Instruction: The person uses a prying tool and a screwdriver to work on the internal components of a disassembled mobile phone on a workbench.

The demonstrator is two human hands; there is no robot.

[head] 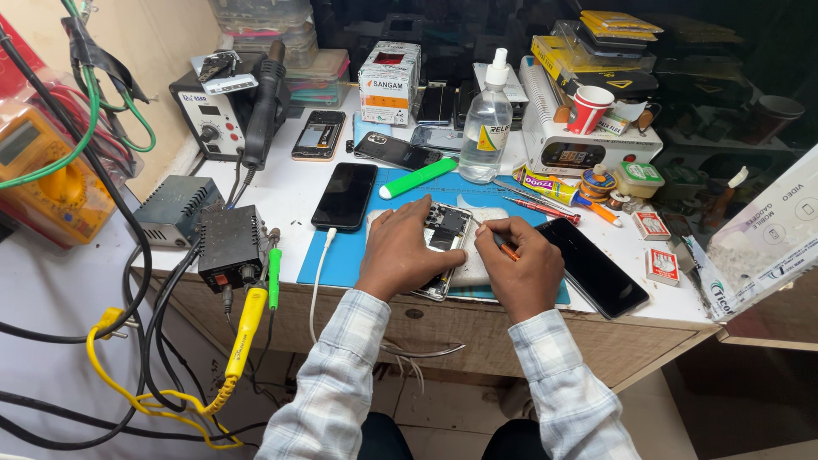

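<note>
The left hand (400, 247) lies flat, pinning an opened phone (445, 234), while the right hand (521, 264) pinches an orange-tipped tool (504, 248) at its exposed boards, likely mid-disassembly, needing precise tip placement.

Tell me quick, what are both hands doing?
Left hand: open, pressing flat on the opened phone.
Right hand: closed, fingers holding a small orange-tipped tool at the phone.

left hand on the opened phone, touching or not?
Touching. The head view shows the left hand lying flat over the opened phone, palm and fingers covering its left side with no gap visible.
</note>
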